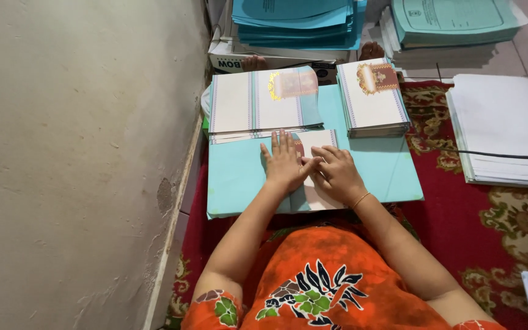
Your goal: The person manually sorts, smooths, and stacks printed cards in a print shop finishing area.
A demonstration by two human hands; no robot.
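1. Head view: pressing a white card (313, 177) flat on the turquoise folder (239, 177), a folding or creasing step by the look; next calls for firm, even pressure.
2. Left hand (283, 164) spread flat, gripping nothing, upon the card.
3. Right hand (337, 173) half-curled, fingertips pressing the card, just beside the left; card stacks (264, 101) beyond the folder.

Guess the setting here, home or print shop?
Probably a home floor used for paper work: a red patterned carpet, paper stacks on floor tiles, and both hands pressing a card on a turquoise folder.

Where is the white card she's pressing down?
In the head view, the white paper card lies centre, on the light blue board, under both hands.
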